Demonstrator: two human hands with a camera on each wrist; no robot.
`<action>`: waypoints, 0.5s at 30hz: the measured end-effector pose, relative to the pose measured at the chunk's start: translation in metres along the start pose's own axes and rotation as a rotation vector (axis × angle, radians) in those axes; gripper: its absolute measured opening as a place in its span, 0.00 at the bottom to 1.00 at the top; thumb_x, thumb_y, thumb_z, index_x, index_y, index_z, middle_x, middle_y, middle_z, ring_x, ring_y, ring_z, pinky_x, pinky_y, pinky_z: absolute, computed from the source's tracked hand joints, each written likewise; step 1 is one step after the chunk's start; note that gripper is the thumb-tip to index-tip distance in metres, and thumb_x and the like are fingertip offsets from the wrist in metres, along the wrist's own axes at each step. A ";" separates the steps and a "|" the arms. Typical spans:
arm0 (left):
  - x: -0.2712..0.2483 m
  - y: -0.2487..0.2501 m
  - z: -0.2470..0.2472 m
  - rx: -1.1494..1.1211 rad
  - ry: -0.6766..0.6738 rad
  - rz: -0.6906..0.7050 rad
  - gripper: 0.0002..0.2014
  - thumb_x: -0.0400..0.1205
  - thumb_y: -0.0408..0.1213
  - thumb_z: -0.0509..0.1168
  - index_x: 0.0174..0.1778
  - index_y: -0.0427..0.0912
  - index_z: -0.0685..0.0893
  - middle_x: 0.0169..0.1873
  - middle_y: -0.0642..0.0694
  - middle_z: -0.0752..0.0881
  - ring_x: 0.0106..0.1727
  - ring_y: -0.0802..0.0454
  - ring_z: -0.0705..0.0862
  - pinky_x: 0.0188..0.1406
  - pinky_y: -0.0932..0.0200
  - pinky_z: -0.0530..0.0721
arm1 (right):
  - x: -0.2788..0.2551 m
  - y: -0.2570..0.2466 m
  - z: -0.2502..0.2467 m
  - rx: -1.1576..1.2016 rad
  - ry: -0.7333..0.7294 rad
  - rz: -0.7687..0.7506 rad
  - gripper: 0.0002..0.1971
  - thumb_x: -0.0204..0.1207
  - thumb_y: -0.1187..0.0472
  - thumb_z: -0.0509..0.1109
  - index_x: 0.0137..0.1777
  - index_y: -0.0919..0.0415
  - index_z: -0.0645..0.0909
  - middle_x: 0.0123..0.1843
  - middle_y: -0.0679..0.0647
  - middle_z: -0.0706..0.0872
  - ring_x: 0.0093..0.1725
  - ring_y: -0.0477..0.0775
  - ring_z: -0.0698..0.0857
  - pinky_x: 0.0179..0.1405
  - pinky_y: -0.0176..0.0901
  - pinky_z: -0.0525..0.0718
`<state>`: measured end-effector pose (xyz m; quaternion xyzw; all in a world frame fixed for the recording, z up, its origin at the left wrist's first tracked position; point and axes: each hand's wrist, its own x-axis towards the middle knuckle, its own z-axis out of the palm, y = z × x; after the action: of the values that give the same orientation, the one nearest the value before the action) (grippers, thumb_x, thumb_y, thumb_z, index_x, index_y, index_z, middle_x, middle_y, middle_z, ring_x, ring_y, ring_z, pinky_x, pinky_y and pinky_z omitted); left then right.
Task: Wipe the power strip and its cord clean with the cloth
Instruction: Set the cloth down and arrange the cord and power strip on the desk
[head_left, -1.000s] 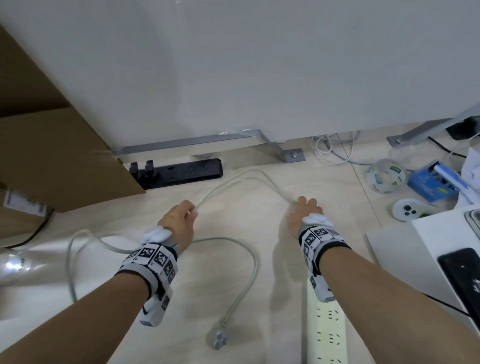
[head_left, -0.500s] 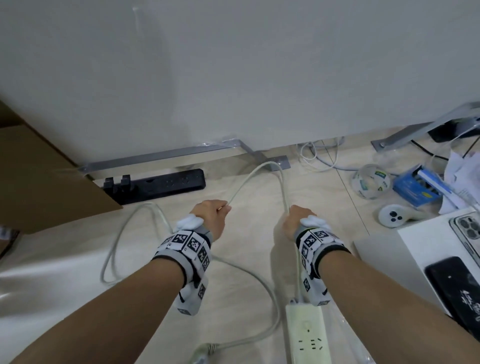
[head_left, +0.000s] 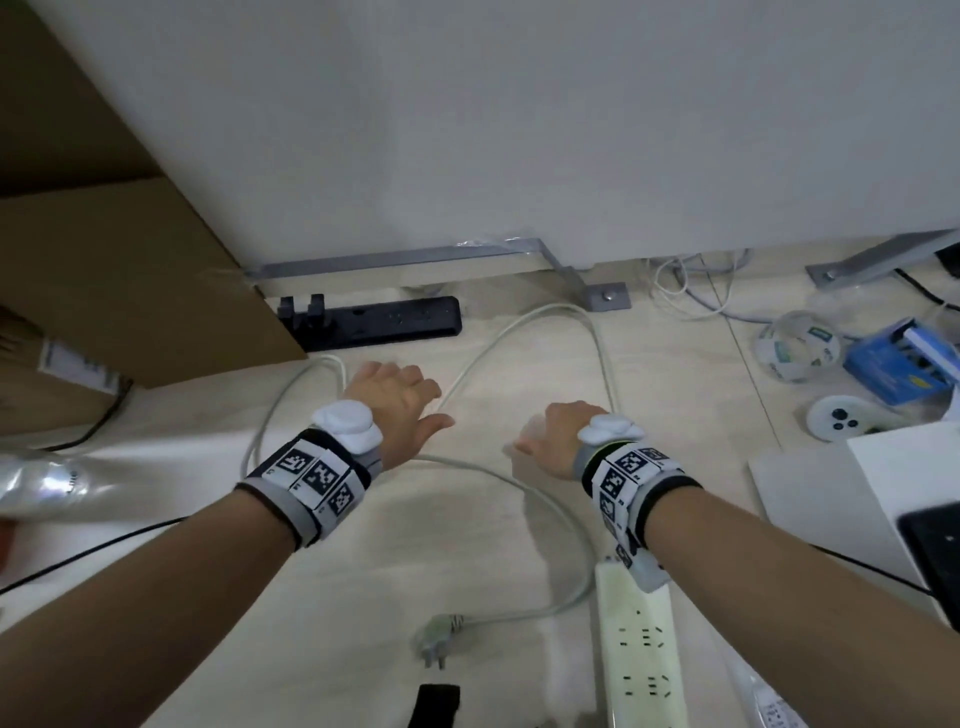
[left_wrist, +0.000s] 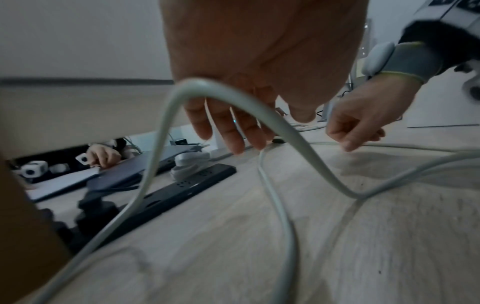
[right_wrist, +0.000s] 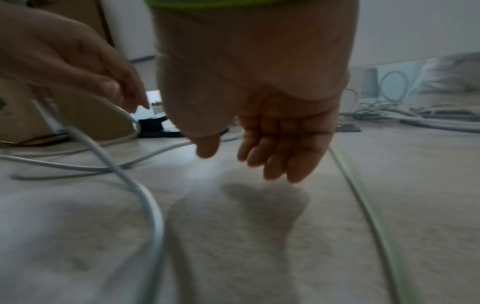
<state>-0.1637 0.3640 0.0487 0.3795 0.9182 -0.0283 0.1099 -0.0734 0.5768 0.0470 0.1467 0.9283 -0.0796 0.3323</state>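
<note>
The white power strip (head_left: 639, 654) lies on the pale floor at the bottom right, under my right forearm. Its grey-white cord (head_left: 558, 307) loops forward in an arch, passes beneath my left hand and ends in a plug (head_left: 439, 631). My left hand (head_left: 400, 387) hovers with its fingers spread. In the left wrist view the cord (left_wrist: 283, 127) arches just under the palm, and the straight fingers (left_wrist: 233, 131) do not hold it. My right hand (head_left: 550, 431) hangs empty, fingers (right_wrist: 262, 156) relaxed above the floor, the cord (right_wrist: 153, 207) to its left. I cannot pick out a cloth.
A black power strip (head_left: 384, 322) lies along the white panel (head_left: 519, 130), beside a cardboard box (head_left: 130, 270). A metal bracket (head_left: 602, 299) is fixed to the floor. At the right are a clear tape roll (head_left: 795, 345), a blue box (head_left: 893, 364) and a white board (head_left: 831, 493).
Half a second ago both hands held the cord lifted in a loop. Both have let go, their fingers have opened, and the cord has dropped toward the floor.
</note>
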 end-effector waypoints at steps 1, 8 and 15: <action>-0.009 -0.004 -0.003 -0.014 0.089 -0.007 0.23 0.83 0.57 0.53 0.67 0.49 0.79 0.62 0.47 0.81 0.64 0.43 0.77 0.72 0.48 0.63 | -0.009 -0.010 0.003 -0.056 -0.059 -0.074 0.27 0.76 0.34 0.60 0.54 0.58 0.82 0.53 0.54 0.86 0.49 0.59 0.85 0.43 0.43 0.77; -0.054 -0.038 0.011 -0.369 0.478 -0.387 0.13 0.79 0.38 0.65 0.59 0.40 0.77 0.60 0.38 0.76 0.56 0.37 0.76 0.55 0.43 0.75 | -0.024 -0.031 0.042 -0.029 -0.105 -0.069 0.19 0.78 0.44 0.66 0.59 0.57 0.72 0.58 0.55 0.81 0.48 0.58 0.82 0.40 0.45 0.75; -0.106 -0.068 0.057 -0.207 -0.320 -0.430 0.14 0.82 0.47 0.60 0.63 0.56 0.73 0.61 0.50 0.77 0.61 0.46 0.75 0.58 0.49 0.78 | -0.041 -0.038 0.054 0.119 -0.002 0.042 0.15 0.81 0.63 0.62 0.67 0.64 0.72 0.60 0.62 0.82 0.54 0.61 0.82 0.49 0.47 0.77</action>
<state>-0.1281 0.2348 0.0144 0.1533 0.9466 -0.0166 0.2831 -0.0232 0.5189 0.0336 0.1855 0.9183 -0.1276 0.3257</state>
